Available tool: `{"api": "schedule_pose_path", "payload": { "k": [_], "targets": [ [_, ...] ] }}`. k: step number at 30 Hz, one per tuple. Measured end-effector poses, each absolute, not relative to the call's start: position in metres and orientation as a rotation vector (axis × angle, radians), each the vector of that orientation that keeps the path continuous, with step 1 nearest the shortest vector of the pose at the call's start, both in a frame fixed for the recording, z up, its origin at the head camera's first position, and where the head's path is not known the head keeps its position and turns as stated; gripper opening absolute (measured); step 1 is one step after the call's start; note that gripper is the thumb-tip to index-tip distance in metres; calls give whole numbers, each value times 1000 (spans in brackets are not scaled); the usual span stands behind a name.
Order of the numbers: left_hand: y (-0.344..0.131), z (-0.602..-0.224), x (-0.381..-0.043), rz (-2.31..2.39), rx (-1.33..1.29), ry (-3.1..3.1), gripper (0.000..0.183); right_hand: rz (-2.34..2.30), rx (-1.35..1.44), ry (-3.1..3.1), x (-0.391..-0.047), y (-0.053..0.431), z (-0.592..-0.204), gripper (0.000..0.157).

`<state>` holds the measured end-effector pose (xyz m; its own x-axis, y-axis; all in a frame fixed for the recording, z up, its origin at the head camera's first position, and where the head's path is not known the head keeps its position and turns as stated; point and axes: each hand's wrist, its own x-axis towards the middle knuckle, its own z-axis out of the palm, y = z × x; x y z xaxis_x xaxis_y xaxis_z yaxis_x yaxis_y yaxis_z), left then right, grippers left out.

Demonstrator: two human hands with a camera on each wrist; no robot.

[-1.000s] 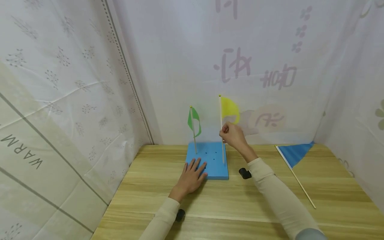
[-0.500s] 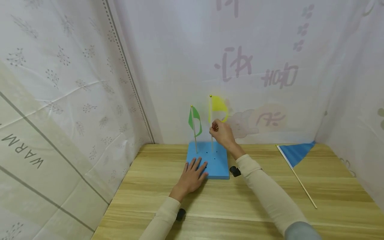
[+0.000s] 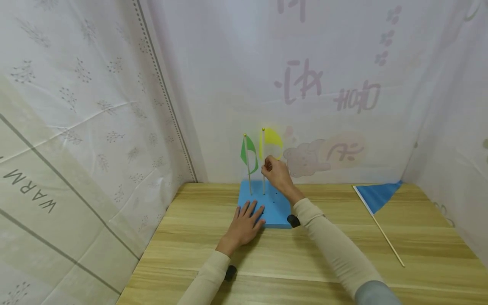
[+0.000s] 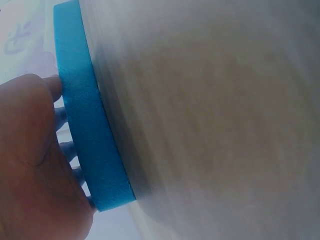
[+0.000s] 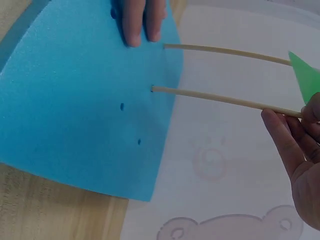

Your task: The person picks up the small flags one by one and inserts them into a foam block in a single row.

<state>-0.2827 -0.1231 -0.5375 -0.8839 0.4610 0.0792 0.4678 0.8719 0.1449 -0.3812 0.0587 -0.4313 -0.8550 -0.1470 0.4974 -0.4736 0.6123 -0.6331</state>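
Note:
In the head view my right hand (image 3: 277,173) pinches the stick of a yellow flag (image 3: 272,137), which stands upright over a blue board with holes (image 3: 280,212). The right wrist view shows the lower end of that stick (image 5: 210,96) at one of the holes; how deep it sits I cannot tell. Beside it a green flag (image 3: 244,153) stands in the board on its own stick. Fingers spread, my left hand (image 3: 243,224) rests flat on the board's near left corner. Seen from the left wrist, the board's side (image 4: 90,120) lies under those fingers.
A blue triangular flag (image 3: 377,197) on a stick lies on the wooden table (image 3: 328,262) at the right. Printed curtains (image 3: 228,84) hang behind and at both sides. Further holes (image 5: 122,107) dot the board.
My right hand has carried the yellow flag left from the board's right side to a hole near the green flag, then lowered it slightly. My left hand has stayed on the board.

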Motion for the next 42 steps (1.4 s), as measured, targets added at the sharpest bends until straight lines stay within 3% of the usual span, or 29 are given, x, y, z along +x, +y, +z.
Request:
{"api": "schedule_pose_path", "payload": {
  "k": [27,42],
  "targets": [
    [-124,-537,-284,-229,-730,-2984,57,1162,444,-2558,-377,64,-439,16],
    [-124,-540,-282,-259,-757,-2946,58,1068,388,-2545,-358,158,-454,6]
  ]
}}
